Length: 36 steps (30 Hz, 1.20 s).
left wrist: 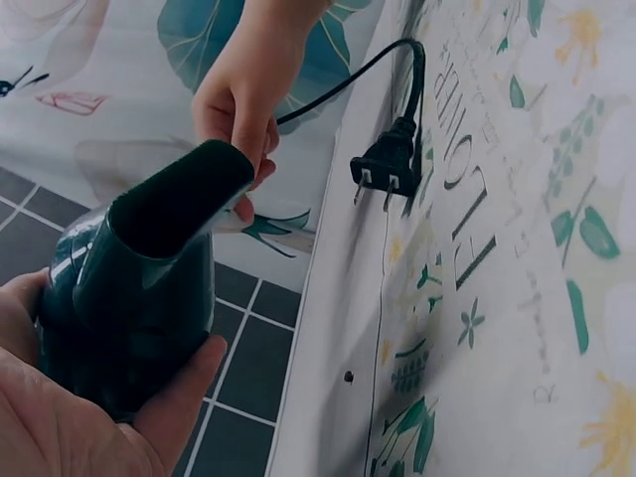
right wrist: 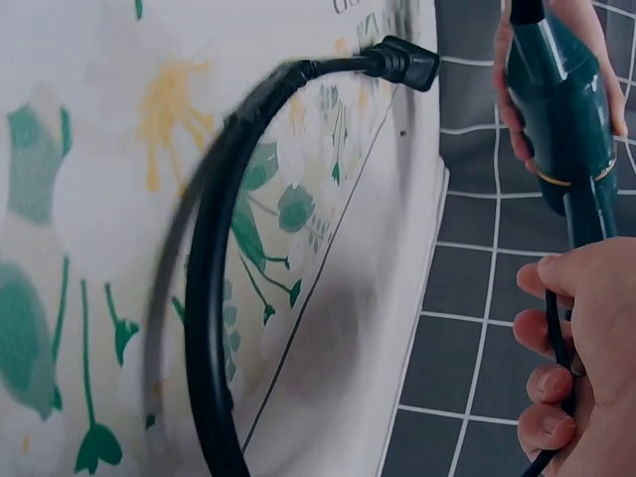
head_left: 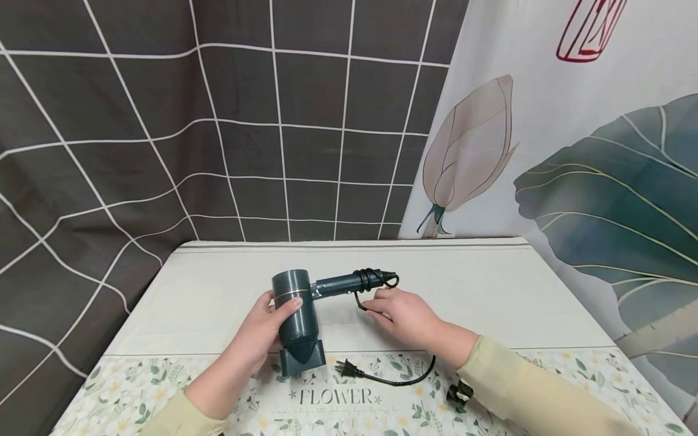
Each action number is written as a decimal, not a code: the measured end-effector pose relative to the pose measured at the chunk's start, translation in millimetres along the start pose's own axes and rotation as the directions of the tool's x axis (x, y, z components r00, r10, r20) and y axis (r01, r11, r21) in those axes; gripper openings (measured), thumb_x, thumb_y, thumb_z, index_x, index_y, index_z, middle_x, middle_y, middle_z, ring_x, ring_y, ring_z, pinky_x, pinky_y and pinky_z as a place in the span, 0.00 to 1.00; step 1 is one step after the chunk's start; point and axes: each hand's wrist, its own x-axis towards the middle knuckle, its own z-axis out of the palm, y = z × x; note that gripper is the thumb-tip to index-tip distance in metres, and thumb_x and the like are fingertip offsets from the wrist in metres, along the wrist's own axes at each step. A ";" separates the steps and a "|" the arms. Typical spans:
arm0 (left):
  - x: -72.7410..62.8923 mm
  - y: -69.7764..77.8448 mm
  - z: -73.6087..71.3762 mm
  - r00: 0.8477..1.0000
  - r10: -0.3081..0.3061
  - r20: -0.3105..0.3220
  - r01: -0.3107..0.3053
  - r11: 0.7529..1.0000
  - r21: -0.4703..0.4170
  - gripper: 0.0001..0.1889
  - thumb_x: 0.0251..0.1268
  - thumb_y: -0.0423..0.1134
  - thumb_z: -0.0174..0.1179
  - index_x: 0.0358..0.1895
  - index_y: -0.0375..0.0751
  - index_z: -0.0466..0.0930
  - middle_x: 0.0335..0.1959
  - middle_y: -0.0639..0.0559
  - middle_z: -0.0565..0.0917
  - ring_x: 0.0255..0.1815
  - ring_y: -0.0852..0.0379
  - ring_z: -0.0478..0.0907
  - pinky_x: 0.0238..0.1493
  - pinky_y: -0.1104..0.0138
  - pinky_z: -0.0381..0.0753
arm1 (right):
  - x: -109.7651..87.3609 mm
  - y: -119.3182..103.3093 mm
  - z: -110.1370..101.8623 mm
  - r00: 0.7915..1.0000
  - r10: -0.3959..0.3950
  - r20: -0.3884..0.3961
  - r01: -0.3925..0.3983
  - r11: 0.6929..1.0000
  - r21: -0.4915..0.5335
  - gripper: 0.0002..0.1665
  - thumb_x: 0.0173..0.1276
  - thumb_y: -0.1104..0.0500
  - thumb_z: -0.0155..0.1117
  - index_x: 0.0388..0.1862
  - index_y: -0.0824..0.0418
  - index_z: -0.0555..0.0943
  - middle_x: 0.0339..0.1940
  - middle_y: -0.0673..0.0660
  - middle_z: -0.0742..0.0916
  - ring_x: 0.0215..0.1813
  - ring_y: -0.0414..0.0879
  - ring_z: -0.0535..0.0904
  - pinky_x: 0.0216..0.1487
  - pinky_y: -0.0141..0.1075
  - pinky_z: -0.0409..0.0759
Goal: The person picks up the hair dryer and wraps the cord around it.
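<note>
Teal, glossy, round-barrelled hairdryer [head_left: 297,316] sits in the left hand [head_left: 260,332].

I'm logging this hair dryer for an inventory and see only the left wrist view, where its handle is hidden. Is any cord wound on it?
Observer: Yes, the head view shows black power cord wound around the handle.
Operator: Where does it run from there?
Observer: In the head view, a stretch runs from the handle down to the right grip.
Operator: Any trim on the barrel?
Observer: Yes, the right wrist view shows a thin gold-coloured band across it.
</note>
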 end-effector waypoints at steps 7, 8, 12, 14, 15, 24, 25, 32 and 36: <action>2.0 1.2 -0.2 1.000 0.003 -0.020 -0.001 0.997 0.072 0.55 0.58 0.66 0.64 0.77 0.37 0.46 0.66 0.30 0.70 0.55 0.43 0.80 0.61 0.44 0.72 | -0.9 -3.0 -2.0 1.000 -0.008 0.017 0.008 1.000 0.009 0.16 0.70 0.62 0.62 0.55 0.56 0.85 0.35 0.45 0.83 0.34 0.36 0.74 0.33 0.33 0.75; 2.2 1.5 0.0 1.000 0.004 -0.022 -0.003 0.997 0.077 0.55 0.58 0.66 0.64 0.77 0.37 0.46 0.66 0.30 0.70 0.55 0.43 0.81 0.60 0.45 0.73 | -0.6 -3.5 -2.9 1.000 -0.011 0.013 0.011 1.000 0.008 0.16 0.70 0.62 0.62 0.55 0.56 0.85 0.35 0.45 0.82 0.35 0.37 0.74 0.34 0.33 0.76; 2.9 1.9 0.9 1.000 -0.002 -0.026 0.005 0.995 0.095 0.54 0.58 0.65 0.64 0.77 0.37 0.48 0.64 0.30 0.71 0.53 0.44 0.82 0.56 0.47 0.77 | -0.1 -4.8 -5.9 1.000 -0.028 -0.003 0.028 1.000 0.000 0.15 0.71 0.62 0.61 0.53 0.57 0.85 0.36 0.47 0.83 0.36 0.38 0.76 0.35 0.35 0.77; 3.2 1.9 1.2 1.000 -0.006 -0.027 0.009 0.993 0.114 0.54 0.58 0.66 0.64 0.77 0.36 0.48 0.65 0.29 0.71 0.53 0.43 0.81 0.56 0.46 0.76 | 0.1 -5.3 -7.8 0.999 -0.038 -0.013 0.038 0.999 -0.008 0.14 0.71 0.63 0.61 0.52 0.57 0.85 0.36 0.47 0.83 0.35 0.38 0.76 0.34 0.35 0.77; 3.3 1.8 1.3 1.000 -0.009 -0.026 0.012 0.993 0.119 0.55 0.58 0.66 0.64 0.77 0.36 0.47 0.65 0.29 0.71 0.54 0.42 0.81 0.56 0.45 0.75 | 0.1 -5.4 -8.6 0.999 -0.043 -0.017 0.043 0.999 -0.013 0.14 0.71 0.63 0.61 0.52 0.57 0.85 0.36 0.47 0.82 0.34 0.38 0.75 0.34 0.34 0.77; 3.9 -1.1 3.1 1.000 -0.021 -0.020 0.024 0.988 0.151 0.55 0.59 0.68 0.62 0.77 0.34 0.47 0.65 0.28 0.70 0.57 0.38 0.79 0.57 0.42 0.74 | 2.3 -3.8 -10.9 0.994 -0.090 -0.063 0.087 0.995 -0.056 0.12 0.69 0.63 0.65 0.49 0.56 0.86 0.39 0.48 0.83 0.38 0.39 0.80 0.37 0.35 0.80; 3.9 -1.8 3.3 1.000 -0.021 -0.018 0.024 0.988 0.152 0.55 0.59 0.68 0.62 0.76 0.34 0.48 0.65 0.27 0.70 0.57 0.38 0.79 0.56 0.43 0.75 | 2.7 -4.2 -11.5 0.994 -0.091 -0.067 0.087 0.995 -0.056 0.11 0.69 0.63 0.65 0.49 0.56 0.86 0.39 0.47 0.83 0.38 0.39 0.80 0.37 0.36 0.80; 2.3 -5.4 3.9 1.000 -0.020 -0.014 0.022 0.985 0.170 0.52 0.59 0.65 0.64 0.75 0.34 0.51 0.62 0.28 0.73 0.52 0.42 0.81 0.50 0.48 0.80 | 5.9 -4.9 -15.5 0.990 -0.098 -0.102 0.094 0.994 -0.050 0.08 0.69 0.61 0.67 0.45 0.54 0.87 0.36 0.46 0.82 0.31 0.36 0.77 0.32 0.33 0.78; 1.9 -4.6 3.7 1.000 -0.015 0.000 0.015 0.982 0.188 0.51 0.60 0.65 0.64 0.75 0.34 0.52 0.61 0.29 0.74 0.50 0.44 0.82 0.49 0.49 0.81 | 7.9 -1.5 -17.3 0.985 -0.088 -0.147 0.084 0.996 -0.034 0.06 0.67 0.59 0.69 0.42 0.52 0.87 0.32 0.44 0.79 0.26 0.34 0.72 0.28 0.30 0.74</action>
